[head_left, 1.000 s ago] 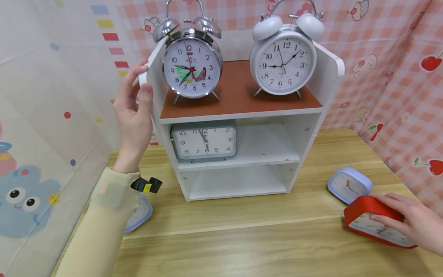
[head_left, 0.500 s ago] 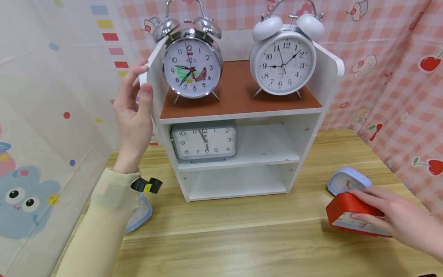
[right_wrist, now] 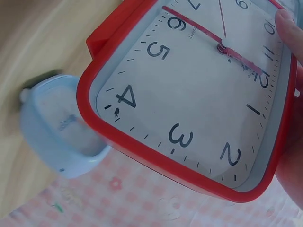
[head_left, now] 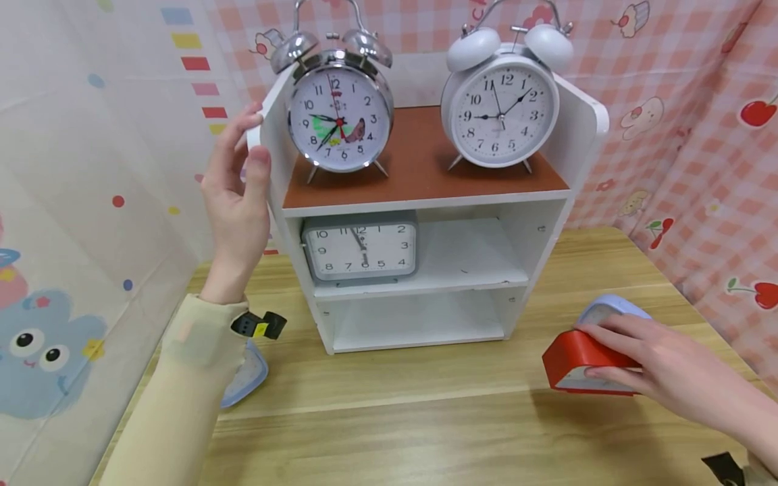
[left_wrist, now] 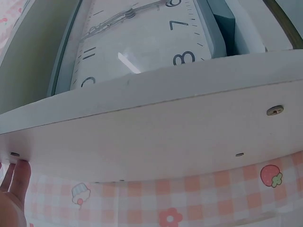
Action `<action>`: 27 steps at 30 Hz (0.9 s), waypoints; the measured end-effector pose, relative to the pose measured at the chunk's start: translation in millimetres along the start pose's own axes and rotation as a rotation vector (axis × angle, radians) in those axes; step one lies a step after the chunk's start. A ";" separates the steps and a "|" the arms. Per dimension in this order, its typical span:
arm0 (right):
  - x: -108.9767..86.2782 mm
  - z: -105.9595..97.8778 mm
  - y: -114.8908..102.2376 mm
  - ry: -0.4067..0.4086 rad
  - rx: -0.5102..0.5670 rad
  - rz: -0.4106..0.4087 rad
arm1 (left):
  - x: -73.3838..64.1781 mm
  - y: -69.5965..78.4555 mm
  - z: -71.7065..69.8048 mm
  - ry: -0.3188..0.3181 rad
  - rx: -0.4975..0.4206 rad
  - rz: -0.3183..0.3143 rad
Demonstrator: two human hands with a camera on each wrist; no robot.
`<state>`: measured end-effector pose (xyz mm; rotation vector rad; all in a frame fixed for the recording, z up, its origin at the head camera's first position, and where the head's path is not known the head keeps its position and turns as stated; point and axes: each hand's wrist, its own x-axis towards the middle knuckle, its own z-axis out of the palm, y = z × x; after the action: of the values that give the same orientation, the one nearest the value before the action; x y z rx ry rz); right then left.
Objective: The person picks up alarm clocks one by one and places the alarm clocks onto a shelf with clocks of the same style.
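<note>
The right hand (head_left: pixel 662 358) grips a red clock (head_left: pixel 566 354) by its top and face, at the table's right side, while the left hand (head_left: pixel 237 202), thumb and fingers apart, rests against the left panel of a white shelf unit (head_left: pixel 468 250). Both are on or over a wood-grained table (head_left: pixel 395 418). A pale-blue clock (head_left: pixel 614 308) lies behind the red one; another blue clock (head_left: pixel 249 374) is partly hidden by the left sleeve (head_left: pixel 182 371). Pink checked cloth (head_left: pixel 662 155) printed with cherries and cupcakes covers the back and right; dotted pale cloth (head_left: pixel 73 169) hangs left.
</note>
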<state>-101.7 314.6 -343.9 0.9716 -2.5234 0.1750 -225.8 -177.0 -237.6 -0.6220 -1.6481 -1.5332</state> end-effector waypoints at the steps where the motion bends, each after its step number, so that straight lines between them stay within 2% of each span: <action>1: 2.6 -1.0 -1.3 0.000 0.006 -0.014 | 0.1 0.0 0.0 0.000 -0.003 0.000; 7: 18.6 -2.8 -7.3 0.044 0.024 -0.106 | 0.7 -0.1 0.2 0.003 -0.008 0.012; 27: 67.5 -14.6 -33.9 0.074 0.027 -0.236 | 0.5 0.4 0.5 -0.008 0.019 0.009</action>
<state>-118.9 252.0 -302.7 1.2396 -2.3233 0.1697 -225.9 -176.5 -236.9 -0.6255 -1.6620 -1.5082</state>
